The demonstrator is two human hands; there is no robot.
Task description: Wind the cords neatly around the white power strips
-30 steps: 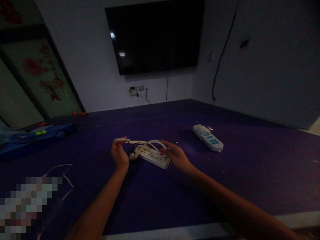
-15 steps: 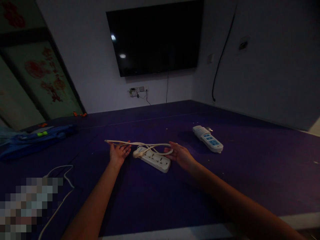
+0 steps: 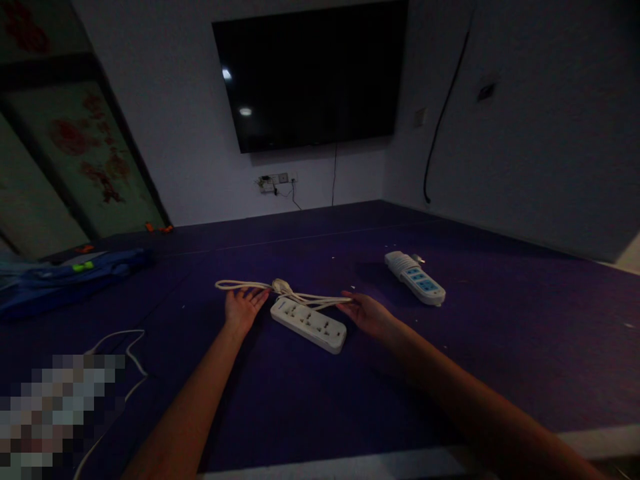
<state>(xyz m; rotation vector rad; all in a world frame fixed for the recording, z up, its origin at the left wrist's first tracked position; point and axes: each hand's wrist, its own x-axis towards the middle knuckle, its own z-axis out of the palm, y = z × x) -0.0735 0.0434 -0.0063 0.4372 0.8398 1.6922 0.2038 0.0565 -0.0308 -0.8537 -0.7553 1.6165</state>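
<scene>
A white power strip (image 3: pixel 309 325) lies at a slant on the purple surface, its row of sockets facing up. Its white power cord (image 3: pixel 320 299) is gathered in long loops just behind it, with the plug (image 3: pixel 281 287) on top near the strip's left end. My left hand (image 3: pixel 242 312) is at the loop's left part, palm partly showing, with the cord across its thumb and fingertips. At the other end, my right hand (image 3: pixel 367 313) pinches the loops between thumb and fingers. Some of the right fingers are hidden.
A second power strip (image 3: pixel 419 283) with blue sockets and a wound cord lies at right. Blue cloth (image 3: pixel 95 267) lies at far left, and a thin white cable (image 3: pixel 137 353) nearer me beside a blurred patch. A television (image 3: pixel 315 77) hangs on the wall behind.
The cord loops have been drawn narrower and moved back off the strip's sockets. The plug has shifted up and right. The strip has slid slightly toward me, and the left hand slightly right.
</scene>
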